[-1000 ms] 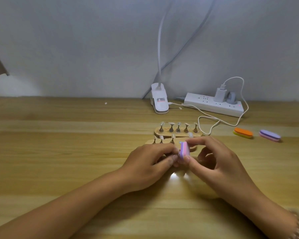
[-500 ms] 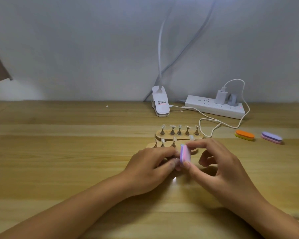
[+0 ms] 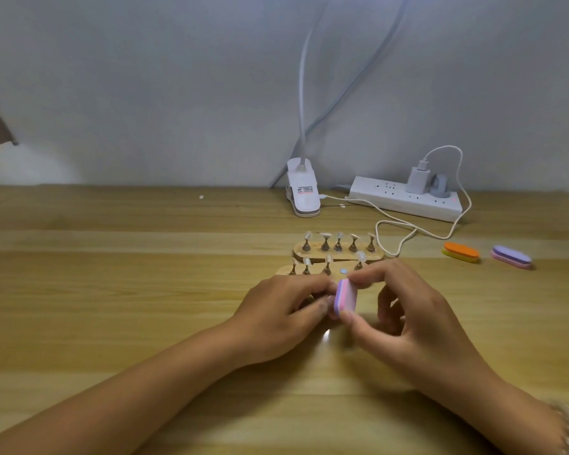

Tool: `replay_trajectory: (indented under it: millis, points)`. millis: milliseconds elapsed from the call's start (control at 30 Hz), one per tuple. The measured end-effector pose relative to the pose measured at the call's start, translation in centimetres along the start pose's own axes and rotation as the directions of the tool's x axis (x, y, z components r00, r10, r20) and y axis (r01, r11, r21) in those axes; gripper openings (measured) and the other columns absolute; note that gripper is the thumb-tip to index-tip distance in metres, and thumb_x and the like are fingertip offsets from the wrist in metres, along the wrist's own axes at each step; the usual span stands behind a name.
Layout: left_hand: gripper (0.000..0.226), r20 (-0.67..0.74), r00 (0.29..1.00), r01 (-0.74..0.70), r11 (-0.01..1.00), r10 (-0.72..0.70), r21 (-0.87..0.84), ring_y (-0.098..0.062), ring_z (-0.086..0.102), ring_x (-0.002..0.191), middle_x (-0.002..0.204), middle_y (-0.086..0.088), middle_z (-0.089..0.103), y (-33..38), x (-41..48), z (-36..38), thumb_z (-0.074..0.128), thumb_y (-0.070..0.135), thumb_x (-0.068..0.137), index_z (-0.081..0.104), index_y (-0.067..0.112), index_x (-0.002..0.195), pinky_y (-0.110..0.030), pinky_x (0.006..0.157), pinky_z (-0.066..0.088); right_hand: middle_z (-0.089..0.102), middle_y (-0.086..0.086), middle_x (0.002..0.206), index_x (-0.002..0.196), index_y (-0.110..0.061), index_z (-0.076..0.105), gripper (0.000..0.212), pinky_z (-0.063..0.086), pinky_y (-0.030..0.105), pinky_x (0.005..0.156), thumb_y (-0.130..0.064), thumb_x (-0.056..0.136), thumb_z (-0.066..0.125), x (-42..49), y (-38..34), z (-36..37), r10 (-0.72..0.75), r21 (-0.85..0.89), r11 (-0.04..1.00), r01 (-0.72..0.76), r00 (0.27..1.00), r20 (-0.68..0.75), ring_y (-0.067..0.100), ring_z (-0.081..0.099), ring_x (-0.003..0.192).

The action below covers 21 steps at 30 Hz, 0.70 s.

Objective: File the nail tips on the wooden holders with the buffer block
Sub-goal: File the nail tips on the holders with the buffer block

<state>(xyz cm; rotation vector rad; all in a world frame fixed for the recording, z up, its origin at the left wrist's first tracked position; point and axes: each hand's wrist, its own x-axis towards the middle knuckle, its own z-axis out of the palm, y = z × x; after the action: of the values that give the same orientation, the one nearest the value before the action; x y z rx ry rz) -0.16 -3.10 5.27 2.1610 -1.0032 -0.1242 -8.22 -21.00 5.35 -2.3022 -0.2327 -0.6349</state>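
Note:
My right hand [image 3: 408,316] pinches a pink and purple buffer block [image 3: 345,297] between thumb and forefinger, held on edge. My left hand [image 3: 276,310] sits right beside it with curled fingers pinching something small against the block; what it holds is hidden by the fingers. Just behind the hands lie two wooden holders. The near holder [image 3: 335,269] carries several nail tips on metal stands and shows one bare round magnet spot. The far holder [image 3: 339,254] carries a full row of nail tips.
An orange-yellow buffer [image 3: 461,252] and a purple-pink buffer [image 3: 511,256] lie on the wooden table [image 3: 112,290] at the right. A white clip lamp base [image 3: 304,195], a power strip [image 3: 404,198] and a looping white cable [image 3: 398,231] sit behind the holders by the wall.
Both hands stay together in front of the holders. The buffer block has shifted slightly between my right fingers; the view has tilted a little.

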Motion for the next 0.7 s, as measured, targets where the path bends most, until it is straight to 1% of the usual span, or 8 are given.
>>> replay_trajectory:
  millis: [67, 133, 267, 367, 467, 533, 600, 700]
  points:
    - [0.018, -0.004, 1.000, -0.003, 1.000, 0.003, -0.005, -0.005, 0.055, 0.077, 0.080, 0.016, 0.063, 0.03, 0.06, 0.06, 0.048, 0.031, 0.093, 0.065, 0.033, 0.090, -0.040, 0.076, 0.049, 0.060, -0.015, 0.095, 0.096, -0.027, 0.062, 0.026, 0.040, 0.013, 0.057, -0.028, 0.077, 0.080, 0.10, 0.01, 0.01, 0.018, 0.036, 0.999, -0.017, 1.000, -0.008, 0.015, 0.055, 0.066]
    - [0.017, -0.008, 1.000, 0.001, 1.000, -0.001, -0.013, -0.001, 0.057, 0.078, 0.081, 0.018, 0.066, -0.04, 0.04, 0.10, 0.051, 0.030, 0.096, 0.067, 0.032, 0.091, -0.036, 0.074, 0.047, 0.060, -0.015, 0.094, 0.096, -0.028, 0.062, 0.026, 0.040, 0.016, 0.057, -0.028, 0.077, 0.080, 0.12, 0.22, -0.03, 0.071, 0.033, 0.997, -0.070, 0.997, -0.021, 0.017, 0.054, 0.066]
    - [0.021, 0.000, 1.000, 0.000, 1.000, 0.000, -0.010, -0.010, 0.058, 0.079, 0.084, 0.012, 0.067, 0.02, 0.05, 0.11, 0.047, 0.031, 0.092, 0.068, 0.028, 0.094, -0.039, 0.074, 0.048, 0.059, -0.016, 0.092, 0.095, -0.027, 0.062, 0.027, 0.040, 0.016, 0.055, -0.034, 0.075, 0.079, -0.03, -0.20, -0.02, 0.018, 0.014, 1.000, -0.018, 1.000, -0.002, 0.017, 0.053, 0.062]
    - [0.016, -0.005, 1.000, -0.006, 1.000, 0.005, -0.026, 0.000, 0.055, 0.073, 0.079, 0.018, 0.065, 0.01, 0.00, 0.13, 0.051, 0.029, 0.096, 0.065, 0.032, 0.089, -0.031, 0.070, 0.044, 0.059, -0.014, 0.094, 0.096, -0.026, 0.062, 0.028, 0.039, 0.018, 0.056, -0.034, 0.074, 0.078, -0.01, -0.05, -0.09, 0.070, 0.000, 0.998, -0.070, 0.997, -0.036, 0.018, 0.052, 0.063]
    - [0.024, 0.006, 1.000, 0.004, 1.000, -0.004, -0.022, -0.009, 0.054, 0.073, 0.080, 0.011, 0.064, 0.04, -0.02, 0.18, 0.046, 0.033, 0.091, 0.068, 0.024, 0.094, -0.041, 0.073, 0.048, 0.058, -0.014, 0.093, 0.094, -0.028, 0.059, 0.028, 0.045, 0.023, 0.056, -0.037, 0.074, 0.077, -0.20, -0.58, 0.10, 0.006, -0.020, 1.000, -0.006, 1.000, -0.001, 0.016, 0.053, 0.060]
    - [0.025, 0.009, 1.000, 0.005, 0.999, -0.004, -0.053, -0.012, 0.060, 0.079, 0.085, 0.010, 0.069, 0.16, 0.00, 0.15, 0.045, 0.033, 0.091, 0.069, 0.025, 0.094, -0.042, 0.077, 0.049, 0.059, -0.014, 0.094, 0.093, -0.028, 0.060, 0.028, 0.042, 0.019, 0.055, -0.036, 0.074, 0.079, -0.05, -0.35, 0.00, 0.049, 0.015, 0.999, -0.049, 0.998, -0.030, 0.017, 0.053, 0.060]
    - [0.019, 0.012, 1.000, -0.007, 0.997, 0.008, -0.072, -0.003, 0.059, 0.075, 0.083, 0.015, 0.069, 0.17, 0.02, 0.12, 0.047, 0.035, 0.091, 0.066, 0.034, 0.088, -0.037, 0.074, 0.049, 0.059, -0.015, 0.094, 0.093, -0.027, 0.060, 0.028, 0.039, 0.015, 0.055, -0.030, 0.074, 0.080, 0.11, 0.00, -0.11, 0.102, 0.027, 0.995, -0.101, 0.994, -0.045, 0.018, 0.053, 0.061]
    - [0.017, 0.018, 1.000, -0.020, 0.998, 0.021, -0.057, -0.005, 0.051, 0.067, 0.074, 0.014, 0.061, 0.03, 0.01, 0.19, 0.047, 0.033, 0.091, 0.062, 0.037, 0.086, -0.041, 0.070, 0.048, 0.057, -0.021, 0.088, 0.092, -0.027, 0.058, 0.030, 0.036, 0.012, 0.053, -0.034, 0.073, 0.081, -0.05, -0.19, 0.01, 0.057, 0.011, 0.998, -0.057, 0.998, 0.003, 0.015, 0.053, 0.057]
